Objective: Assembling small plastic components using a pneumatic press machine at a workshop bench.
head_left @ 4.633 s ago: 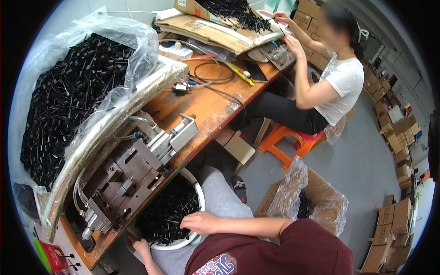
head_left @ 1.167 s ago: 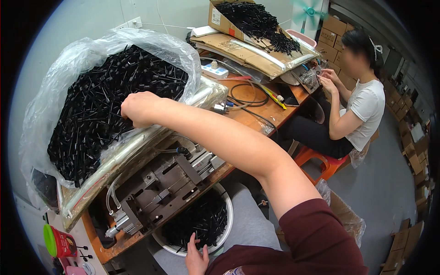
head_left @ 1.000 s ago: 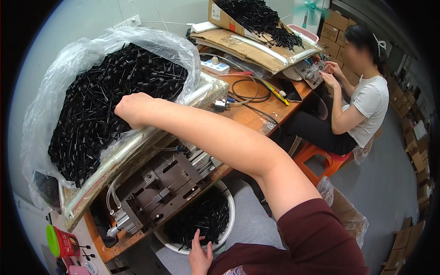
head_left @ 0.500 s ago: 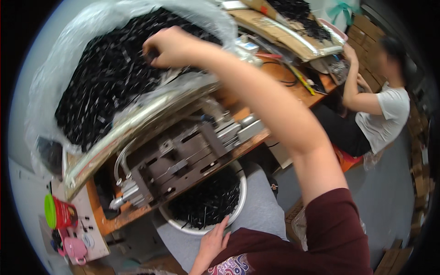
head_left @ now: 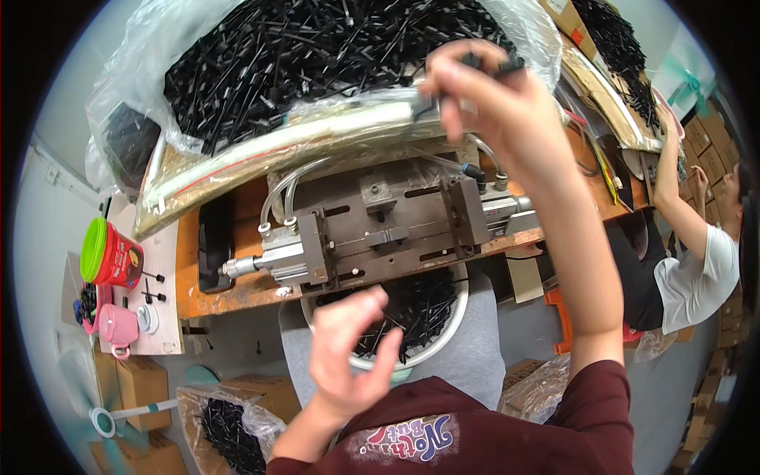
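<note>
My right hand (head_left: 495, 99) is raised in front of the big heap of black stick-like parts (head_left: 317, 47). Its fingers are curled round a few of these black parts, whose dark ends (head_left: 511, 66) stick out; motion blurs them. My left hand (head_left: 352, 348) hovers over the left side of a white round basket (head_left: 457, 328) on my lap, thumb and fingers apart, nothing in it. More black parts (head_left: 423, 309) fill the basket. Between the heap and the basket stands a dark metal fixture (head_left: 396, 214) with a small block at its middle and an air cylinder (head_left: 285, 261) at its left end.
Clear plastic sheeting (head_left: 134, 79) lines the heap's box. A red bucket with a green rim (head_left: 119, 257) and a pink mug (head_left: 119, 326) stand on the left. A co-worker (head_left: 693, 261) sits at right beside another heap (head_left: 613, 47). A fan (head_left: 103, 419) is at lower left.
My right hand has come out from over the heap toward me and the fixture, holding black parts. My left hand has lifted from the basket's rim to above it. The view has shifted.
</note>
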`<state>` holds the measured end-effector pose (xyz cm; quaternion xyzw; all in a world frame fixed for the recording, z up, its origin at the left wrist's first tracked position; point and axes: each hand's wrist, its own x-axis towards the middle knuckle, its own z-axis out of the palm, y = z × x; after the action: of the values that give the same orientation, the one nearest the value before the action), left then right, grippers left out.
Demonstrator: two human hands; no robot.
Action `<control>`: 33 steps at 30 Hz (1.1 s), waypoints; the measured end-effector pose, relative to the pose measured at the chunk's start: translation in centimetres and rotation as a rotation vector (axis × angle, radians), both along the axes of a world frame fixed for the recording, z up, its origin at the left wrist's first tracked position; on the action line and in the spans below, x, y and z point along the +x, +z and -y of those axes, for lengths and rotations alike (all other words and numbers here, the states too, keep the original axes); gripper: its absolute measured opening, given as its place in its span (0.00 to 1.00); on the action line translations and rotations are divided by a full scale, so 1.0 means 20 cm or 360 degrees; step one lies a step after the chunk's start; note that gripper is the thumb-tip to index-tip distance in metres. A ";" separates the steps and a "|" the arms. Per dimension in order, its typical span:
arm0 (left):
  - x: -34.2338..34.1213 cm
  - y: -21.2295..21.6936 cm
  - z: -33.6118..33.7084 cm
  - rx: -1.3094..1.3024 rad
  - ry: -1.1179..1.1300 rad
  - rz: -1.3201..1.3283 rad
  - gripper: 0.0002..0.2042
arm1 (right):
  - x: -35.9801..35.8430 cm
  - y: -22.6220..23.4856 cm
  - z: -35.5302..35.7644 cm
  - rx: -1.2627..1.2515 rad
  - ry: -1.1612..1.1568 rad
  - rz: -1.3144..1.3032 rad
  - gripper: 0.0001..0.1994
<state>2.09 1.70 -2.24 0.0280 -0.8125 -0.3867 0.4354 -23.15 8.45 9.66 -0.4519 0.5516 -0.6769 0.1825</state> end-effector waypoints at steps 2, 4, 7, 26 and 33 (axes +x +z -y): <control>-0.07 0.09 0.05 -0.0047 0.0163 -0.0052 0.26 | 0.18 -0.12 -0.08 -0.0014 0.0132 0.0361 0.08; -0.12 0.16 0.09 -0.0303 0.0159 -0.0006 0.24 | 0.33 -0.19 -0.15 0.0074 0.0135 0.0646 0.07; -0.14 0.12 0.06 -0.0211 0.0028 -0.0040 0.17 | 0.41 -0.35 -0.19 0.0017 0.0187 0.0991 0.08; -0.04 0.12 0.10 -0.0172 -0.0396 0.0284 0.17 | 0.47 -0.47 -0.23 0.0275 0.0056 0.0822 0.08; -0.04 0.09 0.08 -0.0115 -0.0065 0.0373 0.17 | 0.41 -0.49 -0.29 -0.0218 -0.0731 0.0329 0.10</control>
<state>1.33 0.01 -0.50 0.0408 -0.8715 -0.3600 0.3304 -14.94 14.32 -0.10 -0.2545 0.5711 -0.7790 0.0484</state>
